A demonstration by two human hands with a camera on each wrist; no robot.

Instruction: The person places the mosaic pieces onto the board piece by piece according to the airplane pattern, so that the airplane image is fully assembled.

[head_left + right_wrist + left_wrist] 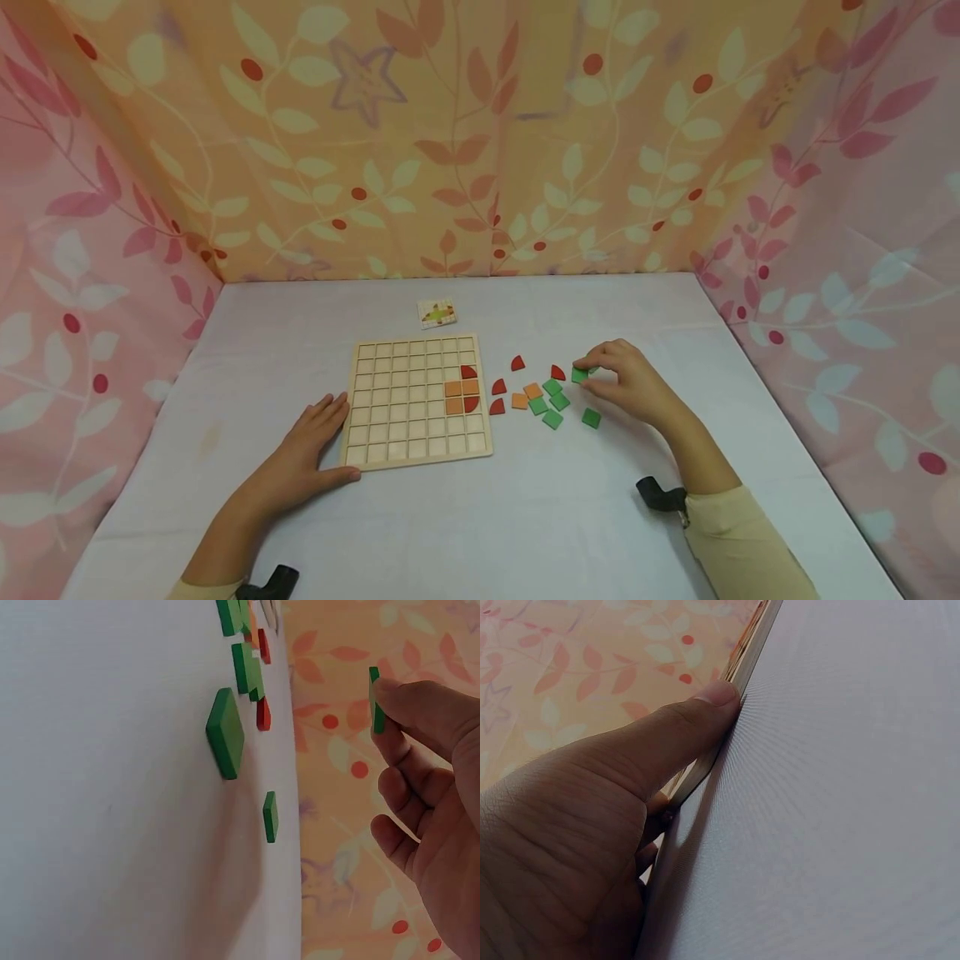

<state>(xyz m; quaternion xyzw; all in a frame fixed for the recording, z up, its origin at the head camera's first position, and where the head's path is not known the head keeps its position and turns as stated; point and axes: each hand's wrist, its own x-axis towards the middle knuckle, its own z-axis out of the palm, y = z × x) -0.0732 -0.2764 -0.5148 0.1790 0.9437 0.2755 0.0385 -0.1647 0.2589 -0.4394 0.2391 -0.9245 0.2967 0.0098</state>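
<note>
Between thumb and fingertips my right hand (637, 387) pinches a green square tile (376, 705), raised above the table in the right wrist view. Another green tile (271, 817) lies on the cloth below it. My left hand (300, 457) rests at the near left corner of a wooden grid board (397, 400). Its thumb (694, 716) touches the front edge, and its fingers lie along the left side. On the board's right part sit orange squares (453, 388) and red quarter-round pieces (468, 372).
Loose green squares (552, 419), orange squares (520, 402) and red quarter-rounds (517, 363) lie scattered right of the board. Behind the board is a small pattern card (437, 313). Floral curtains (480, 167) border the white-covered table (450, 533) at the back and sides.
</note>
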